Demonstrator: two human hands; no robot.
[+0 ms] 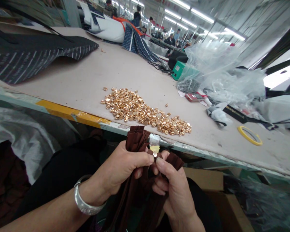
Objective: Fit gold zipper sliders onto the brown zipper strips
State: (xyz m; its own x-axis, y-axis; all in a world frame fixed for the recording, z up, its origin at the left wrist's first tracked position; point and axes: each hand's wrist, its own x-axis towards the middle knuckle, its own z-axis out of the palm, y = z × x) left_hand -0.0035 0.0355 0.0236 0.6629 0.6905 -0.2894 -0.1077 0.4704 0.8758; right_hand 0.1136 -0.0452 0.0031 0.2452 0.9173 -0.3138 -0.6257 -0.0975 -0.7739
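My left hand (125, 164), with a silver bangle at the wrist, pinches dark brown fabric strips (136, 138) at the table's front edge. On the other side, my right hand (172, 183) grips the same brown fabric, its thumb close to my left thumb. Between the two thumbs sits a small shiny metal piece (155, 154), just below a patch of yellow and clear tape on the table edge. Beyond my hands, a long pile of small gold metal pieces (135, 108) lies on the table.
The table (74, 80) carries dark striped fabric (38, 54) at left, a green box (178, 70), clear plastic bags (215, 71) and a yellow tape roll (250, 135) at right. Below is an open cardboard box (205, 180). People are in the far background.
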